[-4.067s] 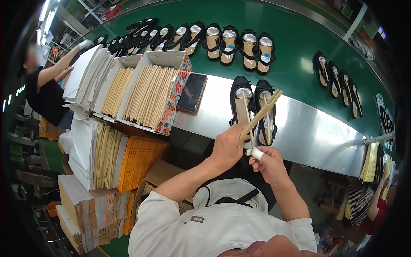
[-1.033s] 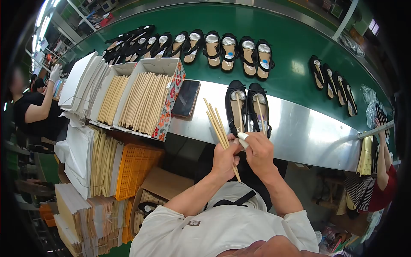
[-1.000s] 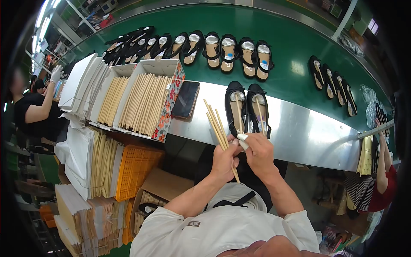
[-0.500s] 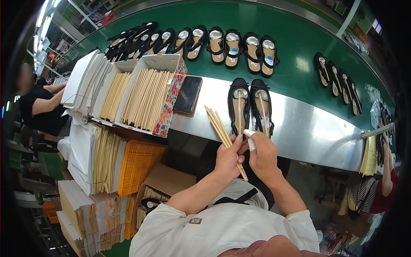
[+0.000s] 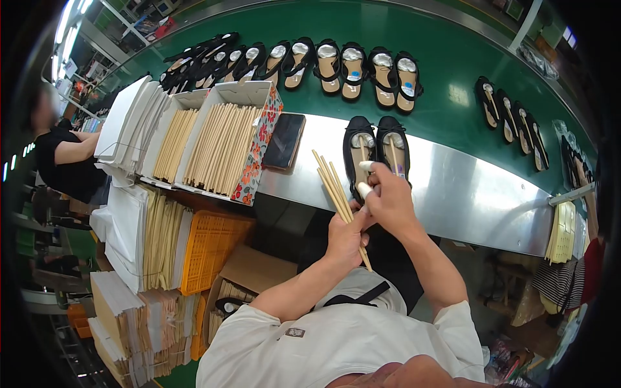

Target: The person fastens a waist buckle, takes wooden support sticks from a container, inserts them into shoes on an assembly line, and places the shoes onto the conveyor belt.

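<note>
A stick (image 5: pixel 393 154) in each shoe (image 5: pixel 350 155)

Both stand at the worktop's (image 5: pixel 472 194) near edge; the sandal row (image 5: pixel 352 71) behind shows none. Our left hand (image 5: pixel 344 239) is clamped on more sticks (image 5: pixel 336 197); whether our right hand (image 5: pixel 392 199) grips anything, we cannot tell.

Smooth wooden sticks (image 5: pixel 334 192), matt cloth-like shoes (image 5: pixel 350 154), shiny metal ledge (image 5: pixel 466 187) (softly mirror-like), glossy tabletop (image 5: pixel 446 52), plastic basket (image 5: pixel 210 252)

Thin wooden sticks (image 5: pixel 334 187) in the left hand (image 5: pixel 346 238), white-capped right hand (image 5: pixel 390 202) near black shoes (image 5: pixel 354 154).
</note>
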The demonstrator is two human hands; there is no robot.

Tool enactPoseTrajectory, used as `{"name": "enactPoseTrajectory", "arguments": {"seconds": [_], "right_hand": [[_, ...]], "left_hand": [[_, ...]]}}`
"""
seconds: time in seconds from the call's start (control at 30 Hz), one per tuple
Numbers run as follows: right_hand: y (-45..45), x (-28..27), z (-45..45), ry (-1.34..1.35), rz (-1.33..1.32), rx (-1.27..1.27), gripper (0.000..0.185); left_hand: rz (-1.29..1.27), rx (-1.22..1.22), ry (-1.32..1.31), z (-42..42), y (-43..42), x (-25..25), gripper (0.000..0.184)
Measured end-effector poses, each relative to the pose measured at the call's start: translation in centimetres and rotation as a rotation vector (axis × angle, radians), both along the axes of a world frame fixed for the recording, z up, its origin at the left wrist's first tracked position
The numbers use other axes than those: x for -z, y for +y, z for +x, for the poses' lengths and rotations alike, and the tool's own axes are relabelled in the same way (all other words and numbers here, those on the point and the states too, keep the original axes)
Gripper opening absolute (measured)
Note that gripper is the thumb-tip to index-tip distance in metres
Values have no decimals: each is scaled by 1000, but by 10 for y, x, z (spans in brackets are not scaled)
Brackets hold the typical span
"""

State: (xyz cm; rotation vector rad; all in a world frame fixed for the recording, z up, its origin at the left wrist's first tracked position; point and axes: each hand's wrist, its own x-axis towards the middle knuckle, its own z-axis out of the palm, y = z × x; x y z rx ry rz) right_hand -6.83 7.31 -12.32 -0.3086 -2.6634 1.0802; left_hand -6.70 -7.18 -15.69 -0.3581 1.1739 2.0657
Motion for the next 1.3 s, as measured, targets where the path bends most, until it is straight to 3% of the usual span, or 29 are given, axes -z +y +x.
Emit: {"name": "enactPoseTrajectory", "arguments": {"seconds": [0.07,0.1,0.2,0.33,0.4,0.47,0.5,0.57,0.7,0.77,0.83,0.9,1.0,1.3], "right_hand": [[7,-2,-8,-27,-662,105,39],[16,3,-10,68,-832,118,38],[43,-22,-4,128,-876,162,40],[78,-25,41,134,-725,211,49],[96,-9,70,193,-404,330,44],[118,8,92,30,15,478,39],[133,21,100,32,8,472,39],[151,42,115,-153,466,480,33],[135,45,127,64,671,467,30],[91,14,125,15,48,449,23],[40,-11,120,-55,-378,84,19],[4,-5,120,-185,-531,-128,20],[-24,9,116,-303,-886,-120,20],[-31,12,107,-314,-986,-134,19]], "left_hand": [[-14,25,58,-3,0,-10,28],[-23,43,108,-2,1,-13,29],[-97,69,58,-5,-2,4,28],[-40,86,101,-10,-11,-3,27],[-45,69,114,-14,-17,-6,29],[10,95,108,-17,-24,-4,31],[24,114,113,-20,-29,1,31],[63,115,103,-23,-34,-1,32],[229,101,30,-26,-32,-16,33],[260,108,58,-26,-28,-23,32],[284,122,83,-25,-24,-24,32],[348,125,127,-24,-18,-22,30],[317,131,152,-24,-13,-29,30],[296,210,158,-31,-19,-34,38]]}}
